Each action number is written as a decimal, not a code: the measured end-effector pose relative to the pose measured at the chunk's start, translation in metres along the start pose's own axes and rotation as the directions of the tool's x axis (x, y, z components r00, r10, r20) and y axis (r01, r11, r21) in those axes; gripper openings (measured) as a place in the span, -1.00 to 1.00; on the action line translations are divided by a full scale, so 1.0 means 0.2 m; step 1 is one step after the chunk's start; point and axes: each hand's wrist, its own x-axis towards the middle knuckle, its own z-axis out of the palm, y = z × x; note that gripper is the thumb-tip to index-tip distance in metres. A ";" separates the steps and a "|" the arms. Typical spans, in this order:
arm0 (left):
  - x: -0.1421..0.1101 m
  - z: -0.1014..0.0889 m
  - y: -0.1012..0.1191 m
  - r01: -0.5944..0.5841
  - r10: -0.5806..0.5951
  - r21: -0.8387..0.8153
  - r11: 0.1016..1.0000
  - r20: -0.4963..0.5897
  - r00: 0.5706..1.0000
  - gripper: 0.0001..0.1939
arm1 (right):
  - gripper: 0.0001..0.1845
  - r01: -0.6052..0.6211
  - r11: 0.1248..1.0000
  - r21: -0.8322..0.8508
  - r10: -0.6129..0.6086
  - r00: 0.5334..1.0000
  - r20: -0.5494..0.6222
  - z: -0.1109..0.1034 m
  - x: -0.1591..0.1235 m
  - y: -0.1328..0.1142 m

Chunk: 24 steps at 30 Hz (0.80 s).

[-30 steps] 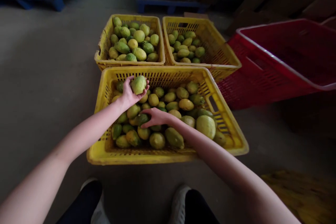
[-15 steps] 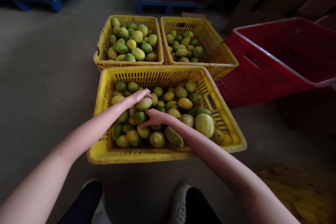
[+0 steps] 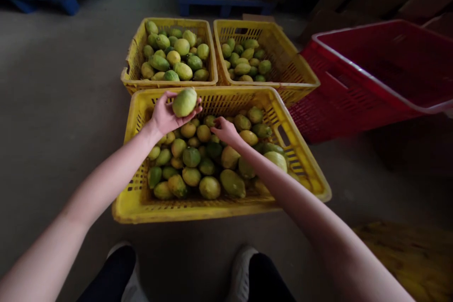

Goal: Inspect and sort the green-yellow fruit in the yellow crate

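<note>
Over the far left part of the slatted yellow plastic crate (image 3: pixel 159 213), the left hand (image 3: pixel 164 115) holds a pale green oval fruit (image 3: pixel 184 102), its long axis slanted, upper end leaning toward the crate's right side. Inside the crate's far half, the right hand (image 3: pixel 226 131) bends its fingers at a small yellow-green fruit (image 3: pixel 209 121) (whether they grip anything, I cannot tell).

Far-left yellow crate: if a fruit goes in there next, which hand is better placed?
Probably the left hand: it holds a pale green fruit close to the far-left yellow crate, while the right hand is farther right, down among other fruit in the front crate.
</note>
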 end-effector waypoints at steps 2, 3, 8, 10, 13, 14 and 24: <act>-0.04 0.04 0.02 -0.101 0.085 -0.251 0.963 -0.075 0.994 -0.61 | -0.54 -0.013 0.971 -0.237 0.011 1.000 -0.009 0.00 0.08 0.03; -0.05 0.06 0.01 -0.124 0.086 -0.331 0.936 -0.127 0.988 -0.59 | -0.52 0.010 0.947 -0.320 -0.003 1.000 0.020 0.00 0.12 0.04; -0.03 0.06 -0.05 -0.074 -0.063 -0.514 0.855 -0.244 0.968 -0.55 | -0.39 0.034 0.901 -0.432 -0.005 0.998 0.068 0.05 0.24 0.05; -0.01 0.05 -0.06 -0.071 -0.081 -0.524 0.848 -0.262 0.962 -0.55 | -0.29 0.037 0.892 -0.451 -0.006 0.998 0.069 0.08 0.24 0.05; 0.02 0.04 -0.05 -0.076 -0.073 -0.509 0.858 -0.268 0.961 -0.55 | -0.25 0.038 0.878 -0.478 -0.019 0.999 0.044 0.13 0.22 0.08; 0.02 0.04 -0.04 -0.072 -0.073 -0.501 0.863 -0.265 0.962 -0.55 | -0.25 0.038 0.871 -0.490 -0.026 0.999 0.033 0.14 0.21 0.08; 0.01 0.04 -0.04 -0.110 -0.021 -0.434 0.894 -0.287 0.958 -0.58 | -0.37 0.011 0.954 -0.300 -0.050 0.991 -0.122 0.01 0.18 0.04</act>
